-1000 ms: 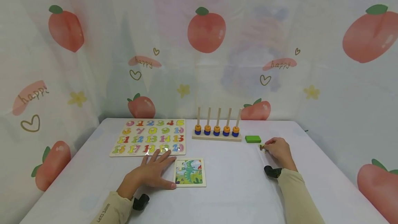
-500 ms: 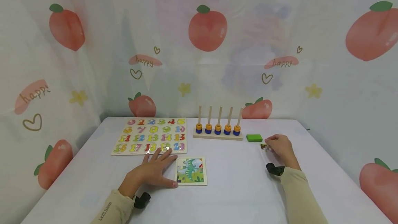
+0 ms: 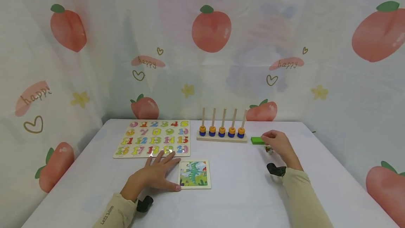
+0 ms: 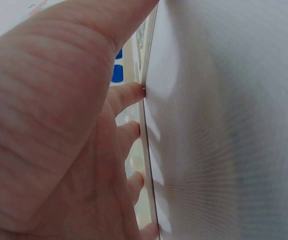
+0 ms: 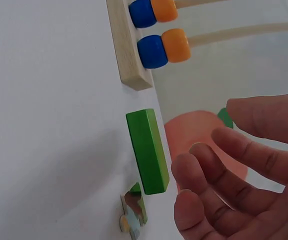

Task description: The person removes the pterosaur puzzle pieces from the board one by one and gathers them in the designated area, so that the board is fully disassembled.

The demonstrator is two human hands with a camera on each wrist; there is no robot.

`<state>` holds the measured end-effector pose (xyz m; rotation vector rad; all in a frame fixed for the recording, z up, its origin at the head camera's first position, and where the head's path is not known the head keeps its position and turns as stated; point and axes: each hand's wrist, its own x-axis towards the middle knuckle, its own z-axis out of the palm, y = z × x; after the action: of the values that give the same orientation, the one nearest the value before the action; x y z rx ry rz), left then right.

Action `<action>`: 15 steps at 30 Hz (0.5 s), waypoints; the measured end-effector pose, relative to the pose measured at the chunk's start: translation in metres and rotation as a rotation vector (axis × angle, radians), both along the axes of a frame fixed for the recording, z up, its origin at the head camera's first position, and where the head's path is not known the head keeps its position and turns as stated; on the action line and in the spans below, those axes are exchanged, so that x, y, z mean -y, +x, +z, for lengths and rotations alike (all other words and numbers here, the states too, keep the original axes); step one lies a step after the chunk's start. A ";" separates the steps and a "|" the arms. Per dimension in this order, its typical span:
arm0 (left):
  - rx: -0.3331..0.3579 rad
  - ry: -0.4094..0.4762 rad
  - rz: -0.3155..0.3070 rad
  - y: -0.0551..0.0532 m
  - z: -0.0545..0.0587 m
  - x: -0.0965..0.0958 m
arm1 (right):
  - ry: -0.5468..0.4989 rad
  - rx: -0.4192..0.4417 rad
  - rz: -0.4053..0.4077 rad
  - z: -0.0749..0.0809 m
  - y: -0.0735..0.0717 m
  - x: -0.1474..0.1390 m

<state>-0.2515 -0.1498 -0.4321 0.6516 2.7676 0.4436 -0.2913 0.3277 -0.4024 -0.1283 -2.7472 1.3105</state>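
Observation:
My left hand [image 3: 155, 178] lies spread and flat on the table. Its thumb and index fingertip are at the left side of the small dinosaur jigsaw [image 3: 194, 174], while other fingertips reach the front edge of the number board [image 3: 150, 140]. At the right, my right hand [image 3: 280, 147] hovers with loosely bent fingers and holds nothing. Just beyond its fingers, in the right wrist view, a green block [image 5: 148, 152] lies on the table, apart from them. Near the block's end rests a loose jigsaw piece [image 5: 133, 207], brown, green and pale blue, partly covered by the hand in the head view.
A wooden bead rack [image 3: 221, 139] with upright pegs, each bearing orange and blue beads, stands at the back middle. White cloth covers the table [image 3: 234, 200]. A fruit-print curtain [image 3: 177, 80] hangs behind it and along both sides.
My right hand has come off the jigsaw piece, leaving it on the table, and has moved up and left over the green block. The left hand stays in place.

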 end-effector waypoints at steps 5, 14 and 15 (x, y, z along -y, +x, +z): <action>0.008 0.018 0.001 0.000 0.001 0.004 | -0.007 0.026 0.023 0.005 -0.002 0.018; 0.011 0.031 -0.020 -0.001 -0.001 0.004 | 0.056 -0.054 0.142 0.013 -0.001 0.046; 0.006 0.028 -0.019 -0.001 -0.001 0.003 | 0.068 -0.064 0.157 0.014 -0.001 0.051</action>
<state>-0.2521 -0.1525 -0.4330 0.6813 2.7514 0.4804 -0.2925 0.2768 -0.3883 0.1344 -2.7924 1.2294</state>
